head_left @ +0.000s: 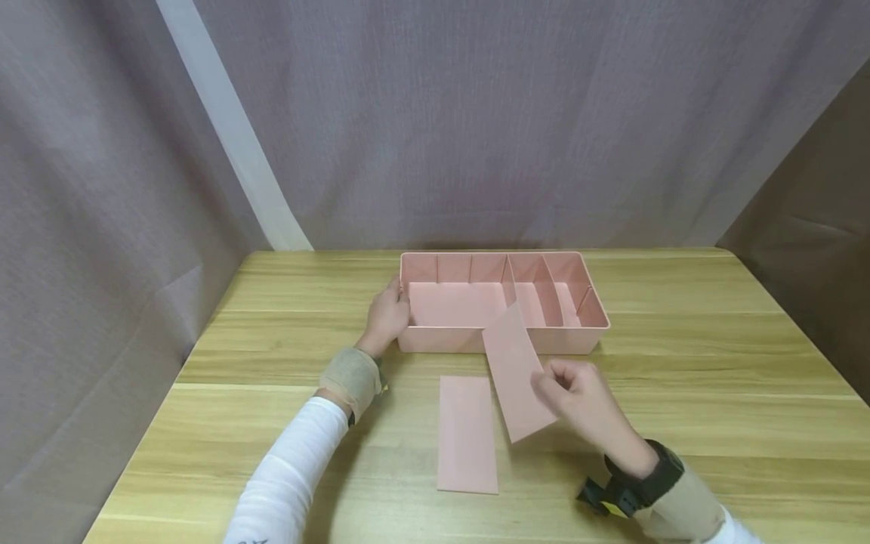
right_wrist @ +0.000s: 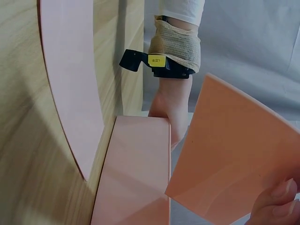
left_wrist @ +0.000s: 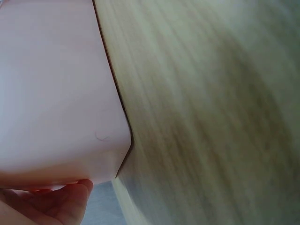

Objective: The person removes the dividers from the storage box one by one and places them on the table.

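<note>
A pink storage box [head_left: 442, 340] stands on the wooden table with its long side toward me. My left hand [head_left: 389, 313] holds the box at its left end wall; in the left wrist view its fingers [left_wrist: 70, 201] lie against that end. My right hand [head_left: 578, 393] pinches a pink divider panel [head_left: 516, 378] by its right edge, tilted in front of the box. The panel's top corner overlaps the front rim in the head view. A second pink divider panel [head_left: 467, 434] lies flat on the table, left of the held one.
Inside the box, two upright dividers [head_left: 549, 291] split off the right part, and a short crosswise divider [head_left: 583, 300] stands at the far right. Thin ridges line the back wall. Behind the wooden table [head_left: 238, 363] hangs a grey curtain [head_left: 476, 136].
</note>
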